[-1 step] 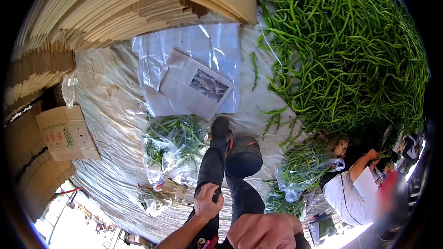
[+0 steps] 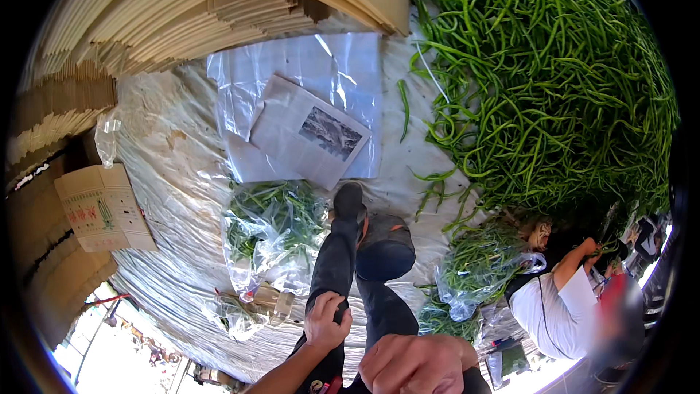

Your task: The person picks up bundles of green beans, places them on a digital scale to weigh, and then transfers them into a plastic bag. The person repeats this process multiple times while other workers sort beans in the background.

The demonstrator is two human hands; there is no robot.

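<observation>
1. The left hand (image 2: 326, 325) rests on the person's own dark trouser leg (image 2: 337, 259). Its fingers are curled over the leg and pressed together.
2. The right hand (image 2: 415, 365) is just beside the leg, low in the view. It looks like a closed fist with the fingers curled in. I cannot tell if it holds anything.
3. The leg ends in a dark shoe (image 2: 348, 201).
4. A clear bag of beans (image 2: 273, 230) lies just to the left of the leg, on a white sheet (image 2: 168, 197).
5. A newspaper (image 2: 310, 131) lies past the shoe, on a flat clear plastic piece (image 2: 343, 66).
6. A big heap of green beans (image 2: 539, 80) is far to the right of the leg.
7. Another bean bag (image 2: 477, 270) sits to the right of the leg.
8. A second person in a white shirt (image 2: 558, 314) bends down to the right of that bag.
9. Stacks of flat cardboard (image 2: 182, 14) lie far up and left of the leg. A small box (image 2: 102, 208) is to the left.
</observation>
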